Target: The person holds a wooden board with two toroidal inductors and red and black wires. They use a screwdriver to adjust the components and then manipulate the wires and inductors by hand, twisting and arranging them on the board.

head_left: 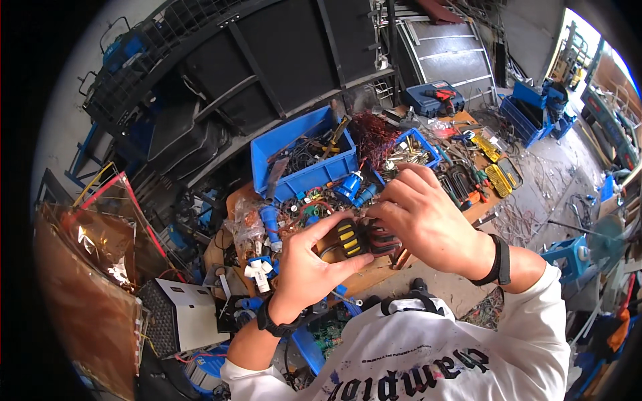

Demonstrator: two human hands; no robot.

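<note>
My left hand [302, 266] curves around a small black object with yellow bars [348, 238], thumb below it and fingers above. Right against that object sits a dark ribbed piece with reddish streaks [384, 242]. Whether the two are joined I cannot tell. From the upper right my right hand [428, 217] grips the dark piece with bent fingers, which hide part of it. Both hands are above the near edge of a cluttered wooden workbench [478, 209]. A blue cylindrical fitting [270, 224] and a white pipe fitting [259, 273] lie left of my left hand.
A blue crate [314, 175] of tools and scrap stands behind my hands, beside tangled reddish wire [372, 137]. Pliers and a yellow bit case [498, 180] lie at the right. A red drill [442, 97] rests on a blue toolbox [420, 101]. A white box [194, 314] stands at lower left.
</note>
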